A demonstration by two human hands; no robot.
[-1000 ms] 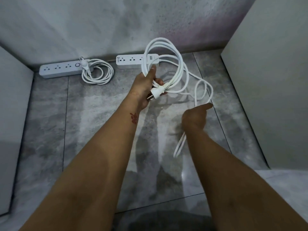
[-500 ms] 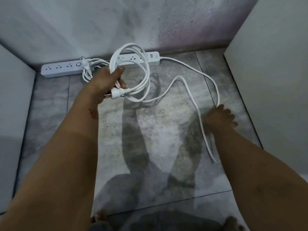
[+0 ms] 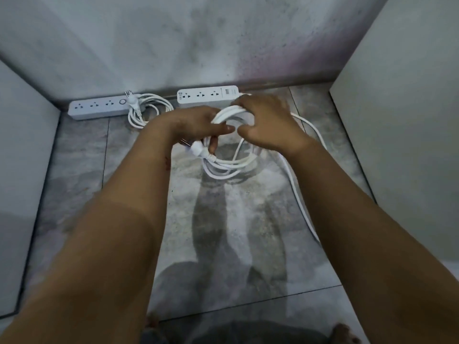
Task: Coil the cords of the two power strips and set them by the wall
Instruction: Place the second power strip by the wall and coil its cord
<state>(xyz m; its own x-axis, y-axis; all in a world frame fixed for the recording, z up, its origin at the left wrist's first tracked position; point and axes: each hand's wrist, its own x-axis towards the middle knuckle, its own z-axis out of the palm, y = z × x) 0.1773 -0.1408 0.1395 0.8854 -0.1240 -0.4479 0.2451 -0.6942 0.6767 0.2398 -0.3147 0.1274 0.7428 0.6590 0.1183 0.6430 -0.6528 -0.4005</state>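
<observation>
Two power strips on the tiled floor (image 3: 74, 170), both against the base of the wall (image 3: 198, 40).

Left power strip (image 3: 99, 109): three sockets visible, one round button. Cord coil (image 3: 149, 112) already wound, lying flat at the strip's right end, with its plug (image 3: 133, 101) resting on top — prongs pointing up and left.

Right power strip (image 3: 207, 95): three sockets visible, a switch panel at its right end. Right end partly hidden behind the right hand.

Left hand (image 3: 198, 126): clenched around the gathered loops (image 3: 223, 167) of the second cord, held above the floor just in front of the right strip. One white plug (image 3: 197, 150) hanging below the fist, metal prongs pointing left.

Right hand (image 3: 267, 122): closed over the top of the same bundle, fingers curled around the white strands, thumb pointing toward the left hand. Hands nearly touching.

Loose cord tail (image 3: 301, 204): one length, not yet coiled, running from beside the right hand out to the right and back down across the tiles, passing behind the right forearm.

Two bare feet at the bottom edge — toes only.
</observation>
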